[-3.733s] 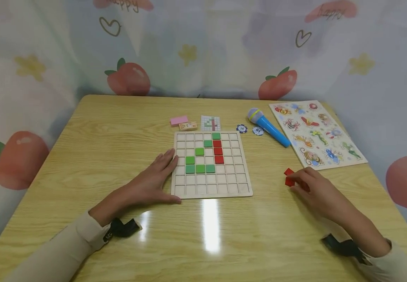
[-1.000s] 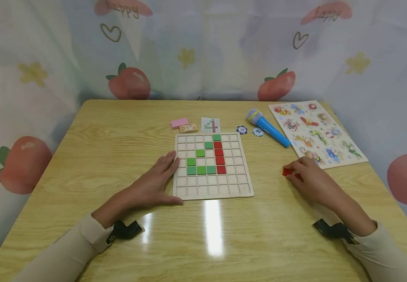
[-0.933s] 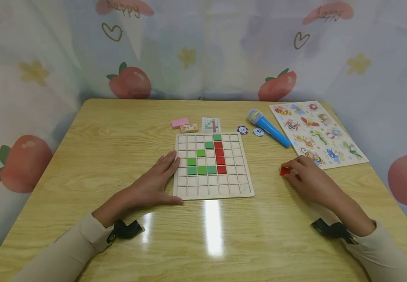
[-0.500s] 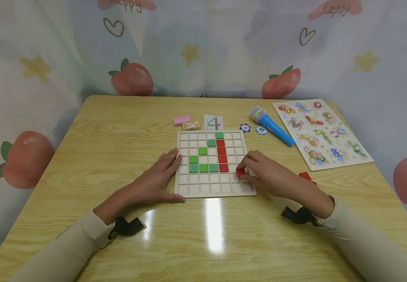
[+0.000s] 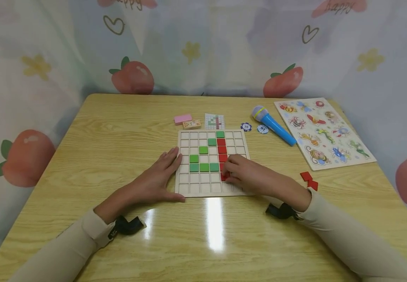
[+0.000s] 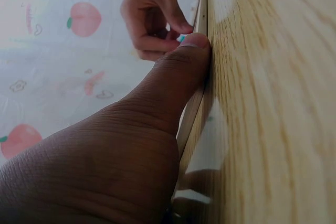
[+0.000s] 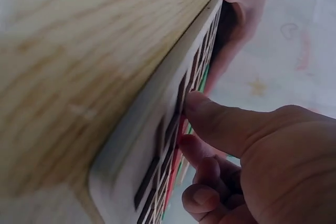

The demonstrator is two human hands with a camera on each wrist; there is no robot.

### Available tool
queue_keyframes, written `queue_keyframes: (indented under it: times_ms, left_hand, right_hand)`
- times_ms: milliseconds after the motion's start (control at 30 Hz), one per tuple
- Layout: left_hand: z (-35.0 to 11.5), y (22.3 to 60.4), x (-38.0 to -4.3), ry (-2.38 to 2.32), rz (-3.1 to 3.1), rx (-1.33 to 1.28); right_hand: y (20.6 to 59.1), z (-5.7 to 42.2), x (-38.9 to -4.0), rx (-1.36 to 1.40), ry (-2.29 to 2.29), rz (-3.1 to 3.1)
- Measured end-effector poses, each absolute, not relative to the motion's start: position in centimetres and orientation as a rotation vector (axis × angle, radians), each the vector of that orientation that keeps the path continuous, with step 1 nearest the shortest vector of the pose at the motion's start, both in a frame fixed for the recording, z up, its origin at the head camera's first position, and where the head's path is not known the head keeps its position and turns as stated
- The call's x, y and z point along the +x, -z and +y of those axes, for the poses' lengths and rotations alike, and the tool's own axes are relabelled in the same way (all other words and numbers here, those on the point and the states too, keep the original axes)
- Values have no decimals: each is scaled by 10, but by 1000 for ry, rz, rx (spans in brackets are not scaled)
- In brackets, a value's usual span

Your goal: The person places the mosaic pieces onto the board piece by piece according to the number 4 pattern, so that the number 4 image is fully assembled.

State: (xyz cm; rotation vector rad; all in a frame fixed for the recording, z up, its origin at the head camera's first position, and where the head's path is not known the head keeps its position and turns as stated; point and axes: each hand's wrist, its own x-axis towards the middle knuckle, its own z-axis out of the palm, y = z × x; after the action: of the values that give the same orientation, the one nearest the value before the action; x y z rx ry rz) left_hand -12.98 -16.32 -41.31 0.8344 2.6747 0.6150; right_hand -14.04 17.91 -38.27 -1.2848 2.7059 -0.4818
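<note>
A wooden grid board (image 5: 194,188) lies on the table, with green tiles (image 5: 203,150) and a column of red tiles (image 5: 222,150) set in its cells. My left hand (image 5: 152,178) rests along the board's left edge, fingers extended and thumb at the near corner. Over the board, my right hand (image 5: 251,175) pinches a red tile (image 5: 224,177) at the cell just below the red column. Its fingers partly cover that tile and the one above. In the right wrist view, the thumb (image 7: 210,116) and forefinger meet at the board's face.
Two loose red tiles (image 5: 306,176) lie right of the board. Behind it are a pattern card (image 5: 214,122), a pink block (image 5: 182,119), a small printed box (image 5: 191,124) and two poker chips (image 5: 246,126). A toy microphone (image 5: 275,127) and an insect puzzle board (image 5: 325,133) are at the right.
My right hand has carried a red tile leftward from the loose tiles onto the board, below the red column. A fourth red tile joined that column earlier. My left hand stays put.
</note>
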Motion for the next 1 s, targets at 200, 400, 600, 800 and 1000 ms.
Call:
queue_keyframes:
  times_ms: [200,400,600,800,1000]
  left_hand:
    - [-164,413,-130,-603,2682,832]
    - [-163,414,-129,-625,2678,828]
    - [-165,414,-127,-596,2700,819]
    - [-166,413,-126,-590,2706,821]
    - [-163,415,-128,-600,2696,842]
  right_hand:
    - [385,182,-137,-1361,485,2761]
    - [378,230,-117,-1381,611,2930]
    - [375,320,-85,-966,727,3205]
    - [394,377,-63,-542,682,3164]
    - [408,390,-56,-497,689,3133]
